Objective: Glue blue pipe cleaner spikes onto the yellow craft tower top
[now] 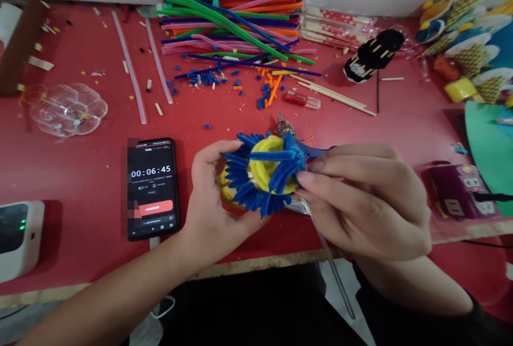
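A craft piece of fuzzy pipe cleaners [264,169], with a yellow coiled middle and a fringe of blue strips, is held up over the front of the table. My left hand [218,191] cups it from the left, fingers and thumb around its rim. At its right side, my right hand [360,191] pinches a cluster of blue pipe cleaner strips [289,161] that reaches across the yellow middle. Behind my right hand lies what looks like a blue glue gun [310,151], mostly hidden. A clear glue stick [332,268] slants out below toward the table edge.
Left of my hands lies a phone [154,188] with a running timer. Farther back are a pile of pipe cleaners [236,20], blue clippings [206,77], wooden sticks [336,94] and a black fuzzy figure [374,56]. A purple power socket [460,191] sits at right.
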A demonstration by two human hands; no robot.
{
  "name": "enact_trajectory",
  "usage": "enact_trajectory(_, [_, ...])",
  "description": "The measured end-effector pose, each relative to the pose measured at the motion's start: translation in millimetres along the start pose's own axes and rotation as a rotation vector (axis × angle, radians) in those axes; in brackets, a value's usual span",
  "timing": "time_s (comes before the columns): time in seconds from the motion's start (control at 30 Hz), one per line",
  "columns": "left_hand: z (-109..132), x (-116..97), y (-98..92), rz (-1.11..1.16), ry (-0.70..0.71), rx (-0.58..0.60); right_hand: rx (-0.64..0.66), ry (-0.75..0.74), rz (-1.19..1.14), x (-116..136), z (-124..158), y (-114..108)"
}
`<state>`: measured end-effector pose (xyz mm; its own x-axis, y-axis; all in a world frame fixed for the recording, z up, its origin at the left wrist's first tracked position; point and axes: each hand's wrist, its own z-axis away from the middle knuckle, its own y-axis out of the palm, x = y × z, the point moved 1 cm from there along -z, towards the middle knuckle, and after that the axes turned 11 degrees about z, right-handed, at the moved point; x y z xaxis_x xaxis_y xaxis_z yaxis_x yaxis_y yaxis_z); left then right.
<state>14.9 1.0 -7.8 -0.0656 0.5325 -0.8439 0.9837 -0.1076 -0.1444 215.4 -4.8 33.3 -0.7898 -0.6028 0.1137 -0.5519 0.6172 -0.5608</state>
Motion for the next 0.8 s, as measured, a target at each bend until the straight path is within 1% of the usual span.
enact_trajectory(0.17, [-0.7, -0.1, 0.8, 0.011, 0.011, -0.001, 0.018, 0.011, 0.001, -0.8, -0.4, -1.6])
enact_trajectory(0.33, [-0.1, 0.5, 2.5, 0.045, 0.013, -0.029, 0.081, 0.022, -0.053, -3.1, -0.1, -5.0])
enact_trajectory(0.47, [0.6, 0.6, 3.0, 0.031, 0.019, -0.023, 0.070, 0.024, -0.099, -4.0, 1.1, -5.5])
enact_trajectory(0.57, [0.2, 0.0, 2.2, 0.022, 0.015, -0.008, 0.087, 0.037, -0.110, -4.3, 1.6, -4.9])
enact_trajectory(0.8, [0.3, 0.2, 0.3, -0.009, -0.011, 0.003, 0.082, 0.000, -0.097, -5.2, 2.9, -4.6])
